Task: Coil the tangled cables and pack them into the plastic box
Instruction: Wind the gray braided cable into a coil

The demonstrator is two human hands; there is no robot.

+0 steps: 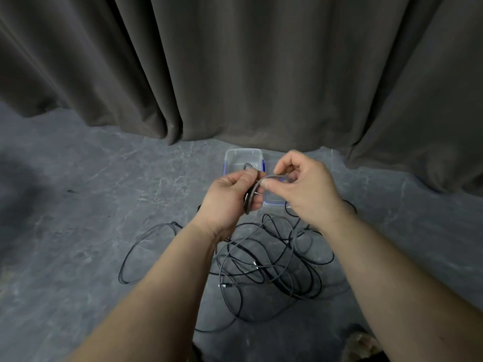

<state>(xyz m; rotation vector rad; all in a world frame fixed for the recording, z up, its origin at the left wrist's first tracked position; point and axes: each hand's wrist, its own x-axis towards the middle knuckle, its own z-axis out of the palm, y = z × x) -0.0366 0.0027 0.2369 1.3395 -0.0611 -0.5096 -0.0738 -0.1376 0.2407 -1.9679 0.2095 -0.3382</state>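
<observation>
Left hand [232,197] grips small braided cable coil [251,195]; right hand [300,186] pinches its free end, just above plastic box [243,158]. Cable judged light, limp, springy: hold across loops. Tangled cables [264,259] below hands.

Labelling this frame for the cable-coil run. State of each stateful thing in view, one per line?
left hand: grips the coiled loops of a braided cable
right hand: pinches the free end of that cable
braided cable: partly coiled, held above the floor
plastic box: open, no lid on it, a dark cable already inside
tangled cables: loose heap on the floor, not coiled
curtain: drawn shut, hem on the floor
</observation>
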